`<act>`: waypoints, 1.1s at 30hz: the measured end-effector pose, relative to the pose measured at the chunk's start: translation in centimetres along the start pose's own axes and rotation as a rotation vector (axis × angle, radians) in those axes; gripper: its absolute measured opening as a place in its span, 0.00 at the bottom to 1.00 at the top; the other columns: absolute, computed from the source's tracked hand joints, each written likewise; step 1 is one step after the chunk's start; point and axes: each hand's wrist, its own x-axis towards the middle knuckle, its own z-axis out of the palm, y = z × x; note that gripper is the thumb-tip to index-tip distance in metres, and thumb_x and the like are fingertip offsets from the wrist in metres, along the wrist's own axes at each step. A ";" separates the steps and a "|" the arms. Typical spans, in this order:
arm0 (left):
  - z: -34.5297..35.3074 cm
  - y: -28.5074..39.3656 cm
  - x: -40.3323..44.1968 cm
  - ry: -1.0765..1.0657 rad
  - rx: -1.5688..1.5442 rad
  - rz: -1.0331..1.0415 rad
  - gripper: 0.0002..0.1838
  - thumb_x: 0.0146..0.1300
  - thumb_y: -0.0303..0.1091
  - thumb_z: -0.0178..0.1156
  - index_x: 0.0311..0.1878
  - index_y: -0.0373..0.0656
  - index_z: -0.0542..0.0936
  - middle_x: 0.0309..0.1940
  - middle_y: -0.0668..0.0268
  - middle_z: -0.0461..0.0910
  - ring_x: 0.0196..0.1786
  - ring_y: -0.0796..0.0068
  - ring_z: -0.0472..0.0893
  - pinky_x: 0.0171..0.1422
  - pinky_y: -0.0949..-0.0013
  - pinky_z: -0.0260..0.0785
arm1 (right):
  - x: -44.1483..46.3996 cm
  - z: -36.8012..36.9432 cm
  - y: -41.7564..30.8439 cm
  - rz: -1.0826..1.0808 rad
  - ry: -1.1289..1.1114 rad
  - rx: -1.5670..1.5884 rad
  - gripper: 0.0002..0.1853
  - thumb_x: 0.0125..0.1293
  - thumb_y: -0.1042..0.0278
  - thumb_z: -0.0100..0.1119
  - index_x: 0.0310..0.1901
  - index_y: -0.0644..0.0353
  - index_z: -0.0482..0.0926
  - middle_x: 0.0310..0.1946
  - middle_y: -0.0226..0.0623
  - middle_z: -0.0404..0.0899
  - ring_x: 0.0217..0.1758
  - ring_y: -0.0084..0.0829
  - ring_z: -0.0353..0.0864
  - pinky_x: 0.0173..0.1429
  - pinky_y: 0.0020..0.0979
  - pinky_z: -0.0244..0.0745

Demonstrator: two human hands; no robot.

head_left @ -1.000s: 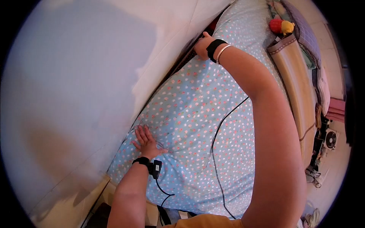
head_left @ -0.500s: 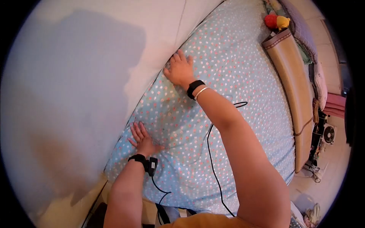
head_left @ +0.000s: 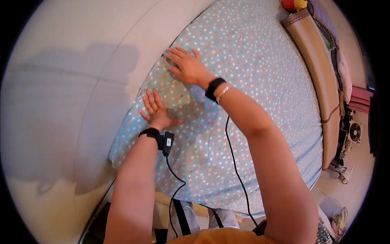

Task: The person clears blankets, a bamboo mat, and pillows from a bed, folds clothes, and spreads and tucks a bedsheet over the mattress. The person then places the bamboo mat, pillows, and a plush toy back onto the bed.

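Observation:
A light blue bed sheet [head_left: 260, 77] with small white and red spots covers the bed. Near its wall-side edge, my left hand [head_left: 157, 114] is spread over the fabric with the thumb stuck out to the right. Further up along the same edge is my right hand [head_left: 185, 65], its fingers apart and pointing toward the wall. Neither hand grips anything. Whether the right palm presses on the sheet or hovers just over it is hard to tell. Both wrists wear black bands, and a small black box [head_left: 168, 144] with a cable sits at the left wrist.
A pale wall [head_left: 53, 110] with shadows borders the bed on the left. Along the right side lies a folded tan mat [head_left: 315, 69], with a red and yellow plush toy [head_left: 294, 5] at its far end. A black cable [head_left: 237, 173] runs over the sheet. Beyond stands a small fan [head_left: 355, 131].
My left hand has moved up along the sheet's edge, closer to the right hand. The right hand has shifted slightly up and left, fingers more spread. The camera view has tilted.

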 end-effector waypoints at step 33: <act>18.2 -35.2 -8.6 0.357 -0.909 0.082 0.19 0.62 0.34 0.51 0.54 0.34 0.70 0.46 0.61 0.75 0.50 0.66 0.73 0.52 0.66 0.64 | -40.7 -5.3 -24.2 0.503 -0.442 -0.112 0.27 0.45 0.63 0.66 0.48 0.60 0.69 0.45 0.45 0.68 0.50 0.45 0.67 0.53 0.41 0.63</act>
